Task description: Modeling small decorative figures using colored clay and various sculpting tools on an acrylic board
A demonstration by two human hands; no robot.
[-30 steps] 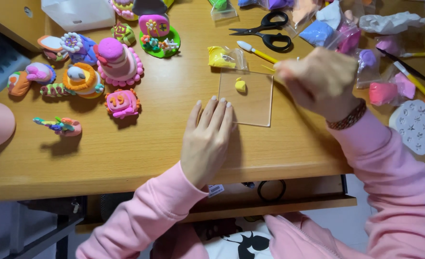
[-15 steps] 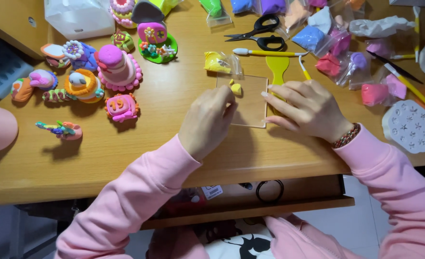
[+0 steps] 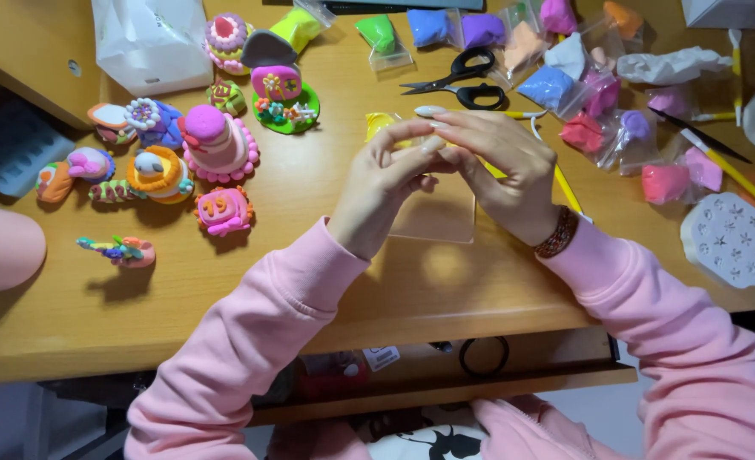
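My left hand [image 3: 386, 183] and my right hand [image 3: 505, 166] are lifted above the wooden desk, their fingertips pressed together near the middle. Whatever sits between the fingertips is hidden. Beneath the hands lies a clear square plastic sheet [image 3: 437, 217], partly covered by them. A thin yellow modelling tool [image 3: 567, 192] pokes out from under my right hand. A small bag of yellow clay [image 3: 379, 123] lies just beyond my left hand's fingers. Both arms wear pink sleeves, and a beaded bracelet [image 3: 556, 234] circles my right wrist.
Finished clay figures stand at left: a pink tiered cake [image 3: 215, 140], a small pink cake [image 3: 224, 211], a rainbow piece [image 3: 117, 250]. Black scissors [image 3: 467, 81] and several bags of coloured clay [image 3: 548, 85] line the back. A white flower mould [image 3: 729, 238] lies right.
Both hands lifted off the clear sheet and came together, fingertips touching. The small yellow clay piece seen at the sheet's top edge is no longer visible.
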